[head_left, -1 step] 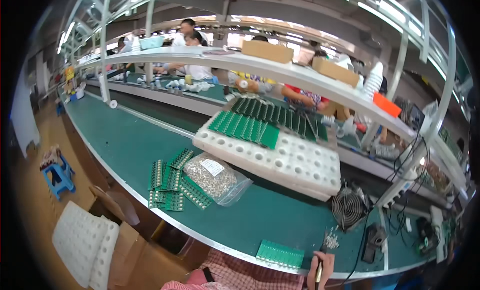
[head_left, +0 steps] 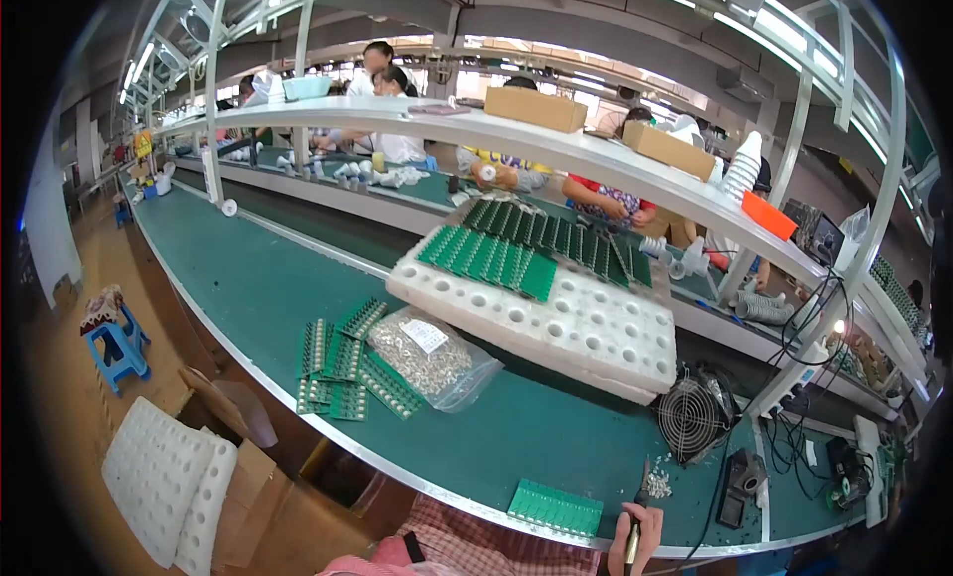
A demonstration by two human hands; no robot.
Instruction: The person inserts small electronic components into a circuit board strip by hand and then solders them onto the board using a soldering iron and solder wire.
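At the lower right, my right hand (head_left: 643, 533) is closed round a slim pen-like tool (head_left: 632, 544), brass-coloured below the fingers, with a dark end above them. I cannot make out its exact kind. That dark end points away from me, beside a small heap of tiny whitish parts (head_left: 658, 483). Left of the hand, a panel of green circuit boards (head_left: 556, 507) lies flat along the bench's front edge. A pink sleeve with a black band (head_left: 397, 554) shows at the lower edge, but my left hand is out of view.
On the green bench (head_left: 268, 278) lie stacked circuit boards (head_left: 333, 362), a bag of small parts (head_left: 422, 358) and a white foam tray (head_left: 596, 338) bearing boards. A fan (head_left: 690, 414), a black holder (head_left: 737, 487) and cables stand right. A shelf (head_left: 437, 117) runs across; people sit beyond.
The whole view has shifted very slightly. My right hand keeps its grip on the pen-like tool, and the things on the bench stay in place.
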